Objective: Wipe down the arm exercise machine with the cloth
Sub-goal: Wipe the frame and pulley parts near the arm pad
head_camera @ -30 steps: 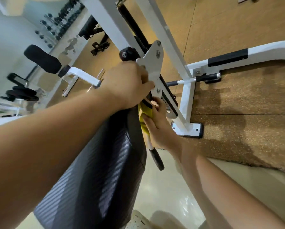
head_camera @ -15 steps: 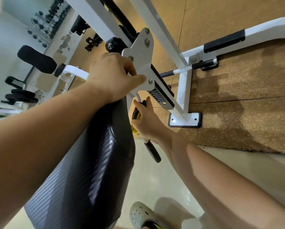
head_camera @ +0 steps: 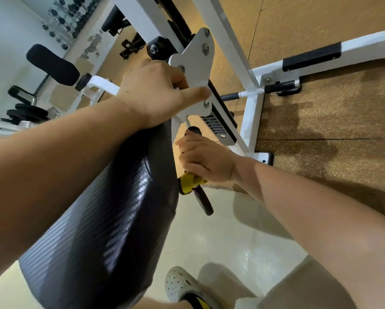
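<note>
The arm exercise machine has a white frame point(head_camera: 251, 117), a grey pivot plate point(head_camera: 196, 70) and a black padded arm rest point(head_camera: 111, 219) that fills the lower left. My left hand point(head_camera: 156, 90) grips the machine beside the pivot plate, thumb lying across the plate. Below it, my right hand point(head_camera: 205, 159) is closed around a black handle grip point(head_camera: 203, 200) with a yellow cloth point(head_camera: 190, 182) wrapped round the grip under the fingers. The cloth's end sticks out below the hand. The grip's top end shows above the fingers.
A white base bar with a black foot pad point(head_camera: 312, 56) runs right over brown rubber flooring point(head_camera: 343, 134). Another bench with a black roller pad point(head_camera: 53, 64) and weight plates point(head_camera: 26, 112) stands at the left. A dumbbell rack point(head_camera: 69, 21) lines the far wall. My shoe point(head_camera: 182, 286) rests on pale tiles.
My right hand has slid down the handle grip with the yellow cloth, from up near the pivot plate to its middle. My left hand has kept its hold by the plate.
</note>
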